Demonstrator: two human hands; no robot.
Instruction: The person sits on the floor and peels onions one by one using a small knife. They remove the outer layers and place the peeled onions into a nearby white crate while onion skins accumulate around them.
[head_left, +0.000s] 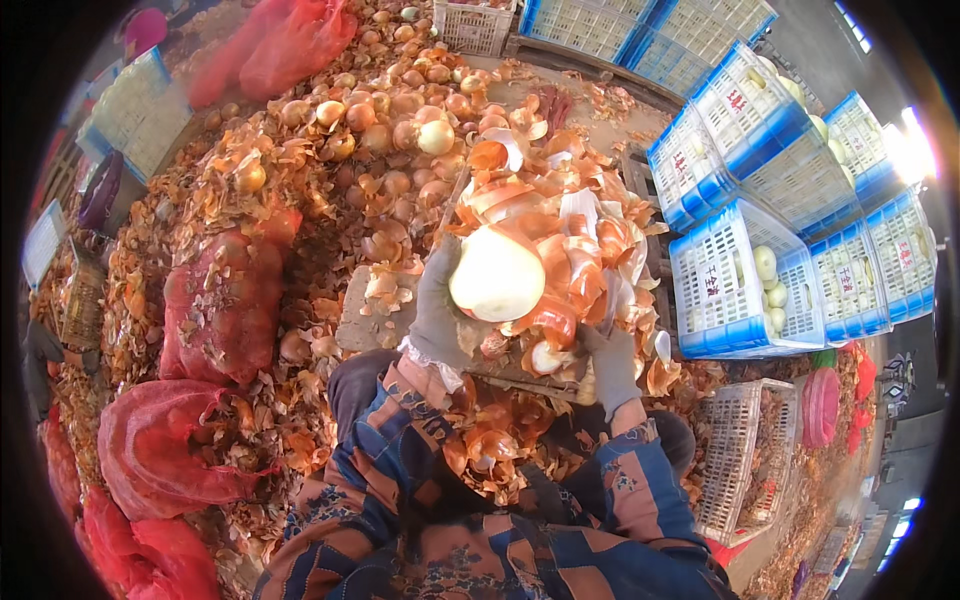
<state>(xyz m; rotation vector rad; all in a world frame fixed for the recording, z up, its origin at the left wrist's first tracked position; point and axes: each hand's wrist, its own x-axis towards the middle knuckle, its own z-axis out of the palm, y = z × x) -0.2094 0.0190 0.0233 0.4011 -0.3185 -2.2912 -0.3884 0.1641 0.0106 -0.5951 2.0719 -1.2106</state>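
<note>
My left hand (439, 319), in a grey glove, grips a large onion (498, 274) that shows a pale, peeled surface with orange skin along its lower edge. My right hand (613, 369), gloved in grey too, is lower and to the right, its fingers against orange onion skin; whether they grip anything is hidden. A heap of loose onion skins (577, 217) lies just beyond both hands on a board (491, 367). Near my right fingers is a cut onion piece (550, 358). More onion skins (491, 442) are piled between my knees.
Unpeeled onions (397, 135) spread over the floor ahead. Red mesh sacks (225, 307) stand or lie on the left. Stacked blue-and-white plastic crates (739, 281), some with peeled onions (769, 281), rise at the right. A white crate (746, 457) rests beside my right knee.
</note>
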